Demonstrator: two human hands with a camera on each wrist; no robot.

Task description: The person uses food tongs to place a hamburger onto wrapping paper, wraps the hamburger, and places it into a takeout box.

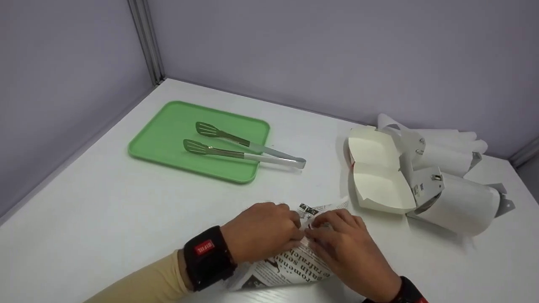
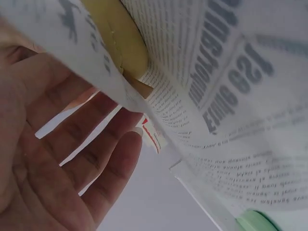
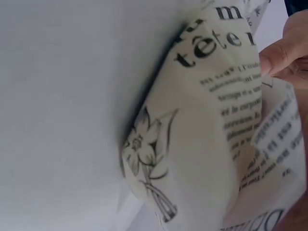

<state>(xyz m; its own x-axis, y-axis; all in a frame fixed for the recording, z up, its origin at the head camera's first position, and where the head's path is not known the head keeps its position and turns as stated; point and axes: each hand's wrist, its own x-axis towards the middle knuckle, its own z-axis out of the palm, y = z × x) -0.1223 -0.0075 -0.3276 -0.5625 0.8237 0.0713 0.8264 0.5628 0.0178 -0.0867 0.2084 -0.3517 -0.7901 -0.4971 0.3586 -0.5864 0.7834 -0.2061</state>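
Observation:
A sheet of newsprint-patterned wrapping paper (image 1: 290, 267) lies folded on the table in front of me. My left hand (image 1: 265, 231) grips its upper edge with bent fingers. Close beside it, my right hand (image 1: 351, 248) pinches the same paper, fingertips nearly meeting the left ones. Inside the fold, the left wrist view shows a smooth yellow-tan, bread-like thing (image 2: 120, 41) with a flat brown piece (image 2: 138, 86) jutting from it. In the right wrist view the wrapping paper (image 3: 197, 125) bulges round its contents and hides most of the right hand (image 3: 284, 53).
A green tray (image 1: 156, 139) stands at the back left, with metal tongs (image 1: 269, 158) lying across its right edge. On the right an open cardboard food box (image 1: 383, 189) leans against white cylindrical holders (image 1: 463, 202) with metal fittings. Walls bound the table behind and at left.

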